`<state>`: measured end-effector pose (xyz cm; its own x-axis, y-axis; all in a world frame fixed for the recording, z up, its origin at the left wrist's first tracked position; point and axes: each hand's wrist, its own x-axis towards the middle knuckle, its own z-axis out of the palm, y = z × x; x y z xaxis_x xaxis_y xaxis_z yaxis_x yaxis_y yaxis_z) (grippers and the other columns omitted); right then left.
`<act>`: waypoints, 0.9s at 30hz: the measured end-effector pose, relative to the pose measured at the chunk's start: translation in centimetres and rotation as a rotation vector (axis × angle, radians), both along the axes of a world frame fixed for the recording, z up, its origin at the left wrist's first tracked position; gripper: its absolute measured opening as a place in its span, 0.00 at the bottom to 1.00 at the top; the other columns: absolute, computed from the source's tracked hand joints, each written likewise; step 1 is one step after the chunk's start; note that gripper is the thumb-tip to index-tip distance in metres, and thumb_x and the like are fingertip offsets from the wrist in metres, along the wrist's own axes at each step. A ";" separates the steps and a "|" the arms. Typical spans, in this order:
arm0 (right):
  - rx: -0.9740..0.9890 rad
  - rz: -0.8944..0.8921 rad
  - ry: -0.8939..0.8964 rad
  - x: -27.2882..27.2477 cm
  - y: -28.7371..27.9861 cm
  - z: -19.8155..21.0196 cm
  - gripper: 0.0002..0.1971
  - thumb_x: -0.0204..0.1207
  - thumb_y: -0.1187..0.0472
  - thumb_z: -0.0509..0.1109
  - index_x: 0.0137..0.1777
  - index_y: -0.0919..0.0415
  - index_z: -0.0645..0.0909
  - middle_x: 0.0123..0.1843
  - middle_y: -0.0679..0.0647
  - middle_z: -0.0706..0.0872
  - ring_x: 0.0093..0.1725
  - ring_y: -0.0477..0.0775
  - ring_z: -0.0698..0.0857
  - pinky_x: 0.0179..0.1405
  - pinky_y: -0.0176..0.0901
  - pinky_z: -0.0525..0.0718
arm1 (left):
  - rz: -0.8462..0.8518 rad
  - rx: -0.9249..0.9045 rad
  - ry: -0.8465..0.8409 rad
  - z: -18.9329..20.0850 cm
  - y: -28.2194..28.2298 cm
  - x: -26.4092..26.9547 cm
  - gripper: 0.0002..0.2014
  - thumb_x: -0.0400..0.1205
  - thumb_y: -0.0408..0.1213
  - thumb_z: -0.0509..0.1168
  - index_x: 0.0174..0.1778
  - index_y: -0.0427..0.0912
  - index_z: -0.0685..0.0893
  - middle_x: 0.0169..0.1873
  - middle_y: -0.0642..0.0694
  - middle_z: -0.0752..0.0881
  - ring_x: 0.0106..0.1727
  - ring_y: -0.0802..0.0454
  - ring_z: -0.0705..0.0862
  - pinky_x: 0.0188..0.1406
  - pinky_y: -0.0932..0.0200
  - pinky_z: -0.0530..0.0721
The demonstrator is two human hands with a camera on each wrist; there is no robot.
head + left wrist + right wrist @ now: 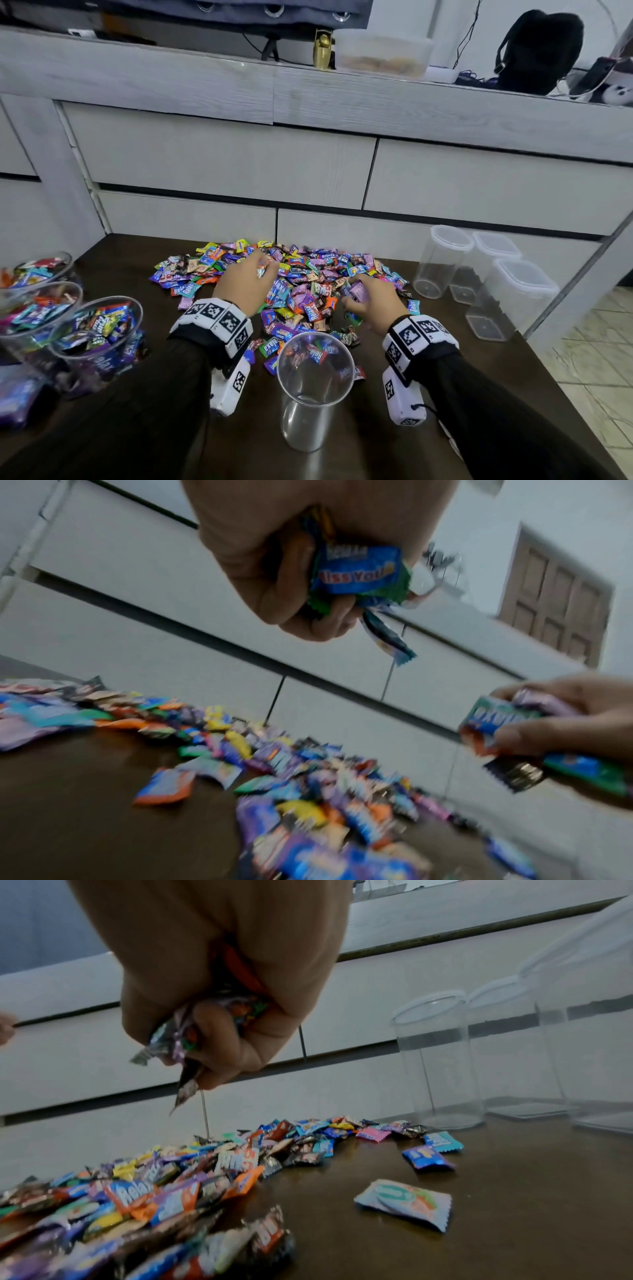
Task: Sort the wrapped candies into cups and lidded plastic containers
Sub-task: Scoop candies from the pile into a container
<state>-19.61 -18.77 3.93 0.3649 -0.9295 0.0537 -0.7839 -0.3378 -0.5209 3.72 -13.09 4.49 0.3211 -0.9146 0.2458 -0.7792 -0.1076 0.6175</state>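
A dark brown wooden table (pixel 113 260) fills the lower half of the head view. A wide heap of wrapped candies (pixel 301 284) in many colours lies at its centre. An upright clear plastic cup (pixel 313 387) stands at lower centre, just in front of the heap. Three clear cups filled with candies (pixel 96 339) stand at the left edge. Three clear lidded containers (pixel 479 274) stand together at the right edge.
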 end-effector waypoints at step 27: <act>-0.165 0.005 -0.322 -0.2 8.1 5.5 0.19 0.75 0.52 0.73 0.63 0.58 0.78 0.50 0.52 0.83 0.40 0.56 0.87 0.33 0.46 0.87 | -0.472 -0.009 -0.727 2.7 9.0 -9.4 0.17 0.87 0.53 0.51 0.65 0.46 0.71 0.45 0.42 0.87 0.46 0.38 0.85 0.34 0.53 0.68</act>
